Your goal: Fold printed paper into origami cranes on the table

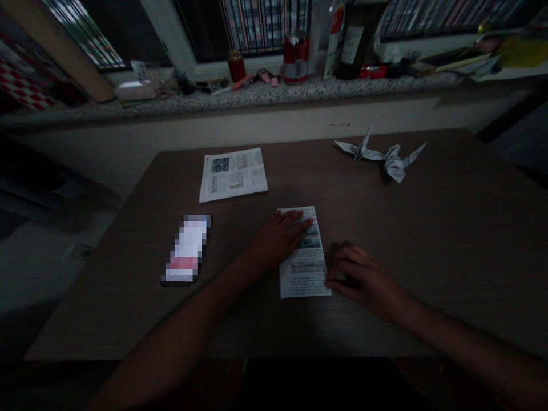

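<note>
A narrow folded sheet of printed paper (pixel 306 285) lies on the table in front of me, its long sides running away from me. My left hand (pixel 280 237) rests flat across its upper left part, fingers stretched out and a little apart. At the sheet's lower right edge is my right hand (pixel 359 274), its fingers curled. Thumb and forefinger come together on that edge and appear to pinch it; the dim light blurs the exact contact.
A phone (pixel 188 248) with a lit, pixelated screen lies to the left. Farther back is another folded printed sheet (pixel 234 174). Two folded paper cranes (pixel 394 162) sit at the back right. Bottles, a red can (pixel 296 57) and clutter line the stone windowsill (pixel 257 97).
</note>
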A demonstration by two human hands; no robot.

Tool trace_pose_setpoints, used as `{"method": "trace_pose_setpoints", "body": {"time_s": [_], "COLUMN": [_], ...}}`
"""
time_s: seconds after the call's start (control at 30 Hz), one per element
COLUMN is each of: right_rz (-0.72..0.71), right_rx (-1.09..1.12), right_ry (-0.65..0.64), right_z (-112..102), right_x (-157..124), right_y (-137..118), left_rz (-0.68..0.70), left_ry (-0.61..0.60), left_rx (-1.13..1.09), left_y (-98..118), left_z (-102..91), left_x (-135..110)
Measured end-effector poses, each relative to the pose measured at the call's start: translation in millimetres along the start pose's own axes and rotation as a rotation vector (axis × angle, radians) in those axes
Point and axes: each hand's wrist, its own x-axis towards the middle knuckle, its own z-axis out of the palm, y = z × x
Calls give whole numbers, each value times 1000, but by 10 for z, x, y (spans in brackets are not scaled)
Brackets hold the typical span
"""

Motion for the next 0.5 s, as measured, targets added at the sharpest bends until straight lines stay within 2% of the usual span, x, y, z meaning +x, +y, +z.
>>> {"method": "trace_pose_setpoints", "body": {"time_s": [0.3,0.5], "right_rz": [28,-19], "right_rx": [-7,-19], "right_ry": [-58,-74], "right_z": [-52,-76], "right_x": [-71,-82], "right_y": [-48,-16], "left_rz": [9,6], "left_ry": [-19,3], "left_rx": [-1,3], "left_y": [-15,-27], "left_z": [1,-1], "left_x": [-11,-19]}}
